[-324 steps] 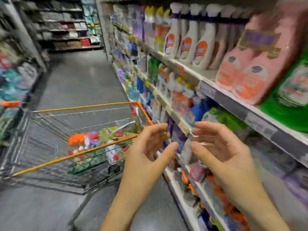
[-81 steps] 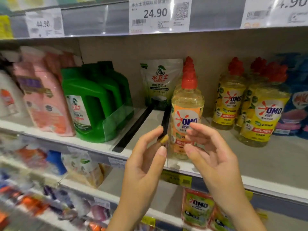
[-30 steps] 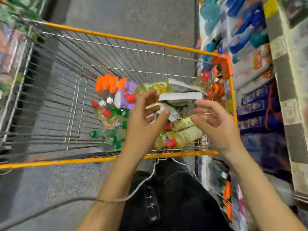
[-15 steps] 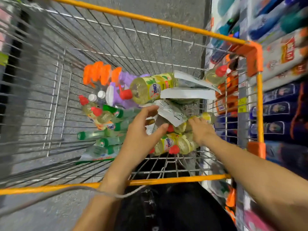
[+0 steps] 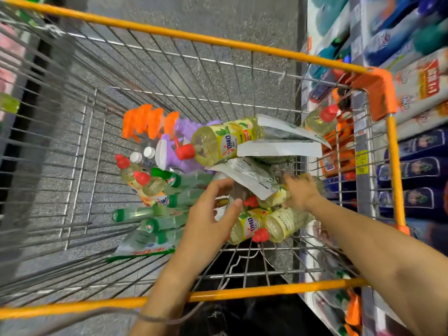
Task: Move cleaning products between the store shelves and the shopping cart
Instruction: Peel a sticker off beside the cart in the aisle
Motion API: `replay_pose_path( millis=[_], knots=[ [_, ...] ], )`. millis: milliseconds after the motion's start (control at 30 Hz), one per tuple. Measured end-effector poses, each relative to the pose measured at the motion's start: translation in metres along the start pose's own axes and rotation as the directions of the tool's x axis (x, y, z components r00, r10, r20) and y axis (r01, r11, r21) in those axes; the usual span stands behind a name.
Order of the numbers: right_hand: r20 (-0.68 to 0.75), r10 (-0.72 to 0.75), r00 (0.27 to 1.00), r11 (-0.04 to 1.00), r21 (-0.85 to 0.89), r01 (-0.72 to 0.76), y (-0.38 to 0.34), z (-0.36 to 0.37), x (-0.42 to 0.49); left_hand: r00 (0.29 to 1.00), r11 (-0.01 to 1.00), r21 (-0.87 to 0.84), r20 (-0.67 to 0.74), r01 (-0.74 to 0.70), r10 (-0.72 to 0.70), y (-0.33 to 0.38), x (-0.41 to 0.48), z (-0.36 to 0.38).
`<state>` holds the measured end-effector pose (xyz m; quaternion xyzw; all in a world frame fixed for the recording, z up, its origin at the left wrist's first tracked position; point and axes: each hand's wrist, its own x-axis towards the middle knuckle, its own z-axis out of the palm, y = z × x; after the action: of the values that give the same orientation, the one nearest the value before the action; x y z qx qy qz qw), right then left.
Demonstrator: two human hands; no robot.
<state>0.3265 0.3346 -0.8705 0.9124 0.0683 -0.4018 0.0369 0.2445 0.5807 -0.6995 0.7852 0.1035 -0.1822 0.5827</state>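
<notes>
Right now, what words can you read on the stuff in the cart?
"OMO": label of the top yellow bottle.
"OMO": label of the lower yellow bottle.
White pouches: print too small to read.
Green-edged pouch: red characters blurred.
Shelf packs: blurred.
</notes>
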Motion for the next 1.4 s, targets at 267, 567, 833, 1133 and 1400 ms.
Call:
replay_pose_path(
  millis=[267, 567, 833, 1133, 1400],
  knots=[
    [-0.011, -0.060, 0.998, 0.997, 0.047, 0.060, -0.013, -0.027, -0.048, 1.000, 1.000, 0.006, 0.001, 0.015, -0.015, 0.005, 0.001, 0.004],
    [-0.254, -0.180, 0.950, 0.503, 0.807, 0.310, -0.032, -0.077, -0.167, 0.988, 0.979, -0.192, -0.124, 0.061, -0.086, 0.044, -0.016, -0.002],
    [-0.527, -0.024, 0.849, 0.028, 0.849, 0.528, -0.088, -0.163, -0.251, 0.998, 0.949, -0.307, -0.022, -0.070, 0.066, 0.108, -0.052, -0.016],
    [-0.669, -0.071, 0.740, 0.143, 0.728, 0.671, -0.158, -0.196, -0.301, 0.989, 0.731, -0.667, -0.109, -0.147, 0.100, 0.136, -0.066, -0.071],
    [-0.427, -0.321, 0.845, -0.306, 0.891, 0.334, -0.186, -0.190, -0.322, 0.996, 0.734, -0.676, -0.094, -0.067, 0.005, 0.138, -0.082, -0.105]
  ],
)
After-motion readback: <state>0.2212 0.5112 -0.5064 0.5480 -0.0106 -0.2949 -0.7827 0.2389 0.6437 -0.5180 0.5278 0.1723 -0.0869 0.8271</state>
